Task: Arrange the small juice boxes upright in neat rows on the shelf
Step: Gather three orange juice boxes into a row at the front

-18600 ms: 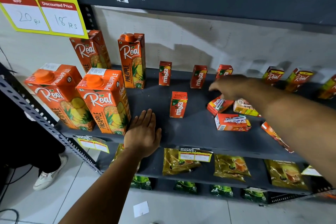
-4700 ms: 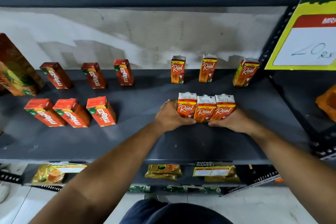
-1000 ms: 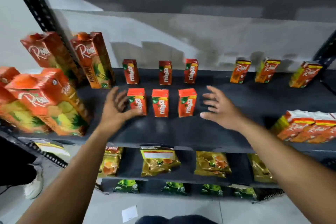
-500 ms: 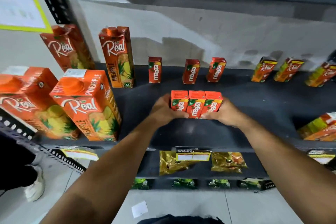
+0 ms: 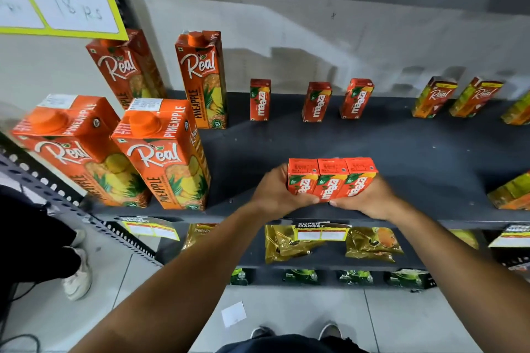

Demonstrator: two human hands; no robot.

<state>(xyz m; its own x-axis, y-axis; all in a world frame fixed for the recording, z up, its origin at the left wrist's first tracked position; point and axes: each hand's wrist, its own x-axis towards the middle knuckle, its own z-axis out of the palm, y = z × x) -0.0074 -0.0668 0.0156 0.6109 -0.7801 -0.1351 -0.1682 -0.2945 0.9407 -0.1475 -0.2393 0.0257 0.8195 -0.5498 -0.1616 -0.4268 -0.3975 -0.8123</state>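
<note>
Dark shelf [image 5: 401, 152] spans mid-frame: four big pineapple cartons [image 5: 160, 157] at left, three Maaza boxes [image 5: 317, 102] upright and spaced along the back wall, Real boxes [image 5: 434, 97] toward upper right. Centre frame, near the front edge, left hand [image 5: 275, 195] and right hand [image 5: 370, 199] are clamped from either side on a front trio of Maaza boxes [image 5: 329, 179], pressed touching, upright, slightly tilted. Likely step: squaring the front row; next move calls for seating them flat, parallel to the back row, then letting go without toppling any.
</note>
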